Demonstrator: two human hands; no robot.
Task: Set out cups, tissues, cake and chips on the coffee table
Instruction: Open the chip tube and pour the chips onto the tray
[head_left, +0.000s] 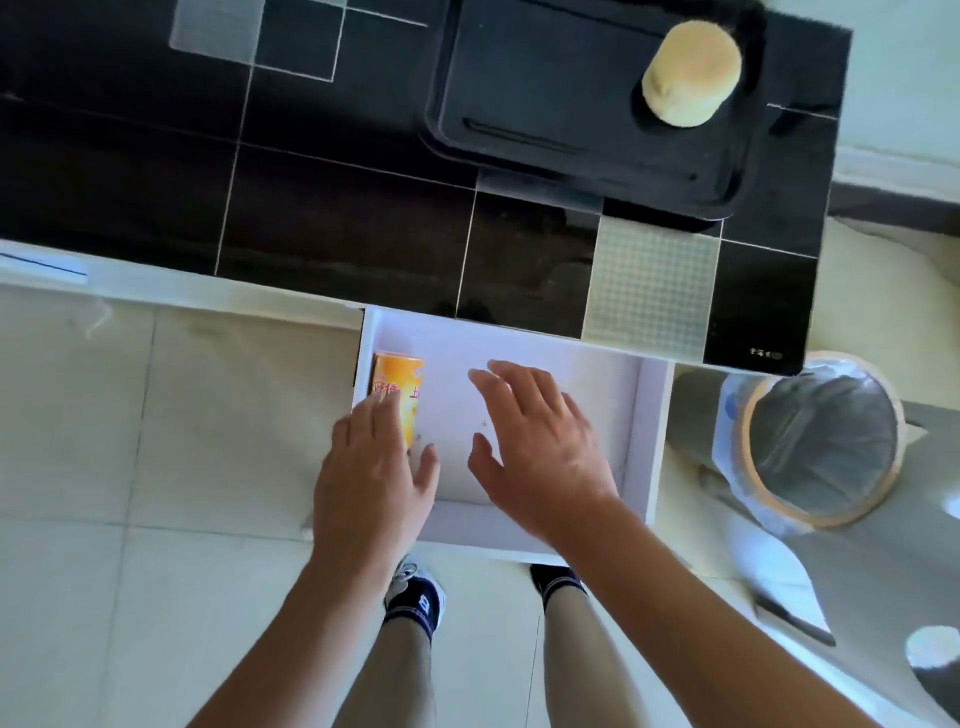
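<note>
Left hand (374, 467) flat, fingers straight, resting on orange chips can (399, 387) lying at open drawer's (644, 431) left wall. Right hand (535, 441) spread, holding nothing, over drawer's middle. Cake (691, 75) on black tray (545, 93) at table's (311, 182) far right corner.

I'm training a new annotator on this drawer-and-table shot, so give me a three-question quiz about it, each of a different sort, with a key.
1. True or false: the cake sits on the black tray.
2. Multiple choice: the orange chips can lies (A) at the left end of the open white drawer, (B) in the waste bin, (C) on the tray.
3. Fill in: the hand over the can is the ___ hand.

Key:
1. True; it stands at the tray's far right corner.
2. A
3. Left; the left hand covers the can's near end, while the right hand is spread above the drawer's bare floor, holding nothing.
</note>
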